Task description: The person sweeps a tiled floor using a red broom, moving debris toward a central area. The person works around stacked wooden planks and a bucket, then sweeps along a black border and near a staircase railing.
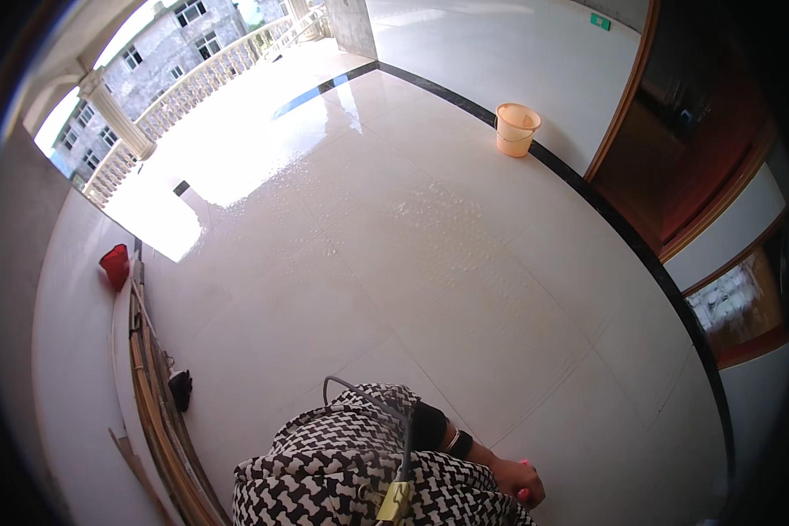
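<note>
Well on the near side of the peach bucket (517,138): a small red piece (524,494) shows at both ends of a right hand (515,479), smooth and bright; the rest is hidden in the grip, so its kind cannot be told.
Right fingers: curled narrow around the red piece. A black band (461,444) circles the wrist.
Left fingers: out of sight; I cannot tell how they stand.
In the way: the black-and-white patterned garment (324,473), nearer than the bucket, covers part of the floor (465,377); a grey cable (407,447) with a yellow tag (394,502) crosses it.
Wet patch: left of the bucket and nearer, bubbles and drops (443,223) lie on the pale tiles.
Bucket: upright, with a thin handle hanging down its front, beside the dark border strip (607,210).
Right of the bucket: a dark doorway (666,158) in a brown frame.
Far left of the bucket: a red container (116,266) by the wall, long boards (153,399) and a black bundle (181,390).
Beyond the bucket, leftward: a pale railing (210,81).
</note>
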### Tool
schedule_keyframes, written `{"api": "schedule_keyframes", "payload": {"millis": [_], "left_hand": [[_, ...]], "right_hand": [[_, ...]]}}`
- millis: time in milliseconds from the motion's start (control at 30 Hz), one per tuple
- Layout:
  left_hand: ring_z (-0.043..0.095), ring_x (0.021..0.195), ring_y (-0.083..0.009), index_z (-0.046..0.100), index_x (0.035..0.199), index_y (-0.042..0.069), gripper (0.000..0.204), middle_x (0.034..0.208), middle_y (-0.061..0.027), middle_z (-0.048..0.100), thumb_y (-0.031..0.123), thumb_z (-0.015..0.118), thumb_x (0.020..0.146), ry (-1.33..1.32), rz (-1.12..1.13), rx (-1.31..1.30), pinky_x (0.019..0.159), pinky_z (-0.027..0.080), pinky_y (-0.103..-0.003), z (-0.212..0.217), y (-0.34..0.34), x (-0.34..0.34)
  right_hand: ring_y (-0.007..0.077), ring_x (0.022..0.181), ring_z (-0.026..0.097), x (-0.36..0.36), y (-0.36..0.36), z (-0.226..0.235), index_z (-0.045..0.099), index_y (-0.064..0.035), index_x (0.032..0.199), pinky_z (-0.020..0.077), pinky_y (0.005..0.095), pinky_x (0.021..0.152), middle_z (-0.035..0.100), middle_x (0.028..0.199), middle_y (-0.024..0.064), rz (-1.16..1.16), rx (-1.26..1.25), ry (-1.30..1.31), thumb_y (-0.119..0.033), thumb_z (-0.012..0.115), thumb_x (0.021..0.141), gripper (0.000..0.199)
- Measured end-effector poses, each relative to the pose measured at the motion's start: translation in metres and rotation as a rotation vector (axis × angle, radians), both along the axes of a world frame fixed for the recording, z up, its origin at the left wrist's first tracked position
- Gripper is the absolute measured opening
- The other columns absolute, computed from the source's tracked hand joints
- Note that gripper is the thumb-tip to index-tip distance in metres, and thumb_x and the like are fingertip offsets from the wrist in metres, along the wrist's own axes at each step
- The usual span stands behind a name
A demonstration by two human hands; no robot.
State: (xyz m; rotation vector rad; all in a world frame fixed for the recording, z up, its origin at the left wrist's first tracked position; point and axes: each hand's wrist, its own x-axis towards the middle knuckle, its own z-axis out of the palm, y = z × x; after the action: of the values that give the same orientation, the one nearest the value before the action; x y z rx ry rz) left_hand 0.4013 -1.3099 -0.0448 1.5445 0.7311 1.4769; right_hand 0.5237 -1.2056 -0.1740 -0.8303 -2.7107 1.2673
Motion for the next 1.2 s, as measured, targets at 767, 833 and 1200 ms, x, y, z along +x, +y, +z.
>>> {"api": "schedule_keyframes", "payload": {"millis": [767, 833, 1200], "left_hand": [[0.058, 0.062, -0.0311, 0.061, 0.069, 0.007, 0.012, 0.063, -0.009, 0.058, 0.001, 0.071, 0.072, 0.467, 0.699, -0.559, 0.064, 0.047, -0.038, -0.022, 0.074, -0.223], [0.063, 0.07, -0.0284, 0.067, 0.078, 0.01, 0.014, 0.068, -0.0073, 0.062, 0.008, 0.074, 0.067, 0.721, 0.512, -0.615, 0.07, 0.048, -0.041, -0.014, 0.1, -0.206], [0.059, 0.075, -0.0309, 0.065, 0.081, 0.006, 0.009, 0.077, -0.0092, 0.06, 0.01, 0.073, 0.082, 0.038, 0.39, -0.252, 0.074, 0.048, -0.041, -0.014, 0.034, -0.133]], "right_hand": [[0.0304, 0.073, 0.051, -0.309, 0.019, -0.072, 0.049, -0.0011, 0.077, 0.0442, 0.0392, 0.068, 0.052, 0.079, 0.0153, -0.019, -0.489, 0.518, -0.015, 0.064, 0.097, 0.027], [0.0303, 0.068, 0.051, -0.301, 0.032, -0.048, 0.054, -0.0003, 0.085, 0.0439, 0.0369, 0.064, 0.055, 0.081, 0.0151, -0.052, -0.522, 0.606, -0.008, 0.064, 0.095, 0.016], [0.0358, 0.073, 0.058, -0.138, 0.06, -0.024, 0.055, 0.0001, 0.08, 0.0492, 0.0435, 0.067, 0.058, 0.082, 0.0178, 0.022, 0.017, 0.291, -0.011, 0.065, 0.093, 0.02]]}}
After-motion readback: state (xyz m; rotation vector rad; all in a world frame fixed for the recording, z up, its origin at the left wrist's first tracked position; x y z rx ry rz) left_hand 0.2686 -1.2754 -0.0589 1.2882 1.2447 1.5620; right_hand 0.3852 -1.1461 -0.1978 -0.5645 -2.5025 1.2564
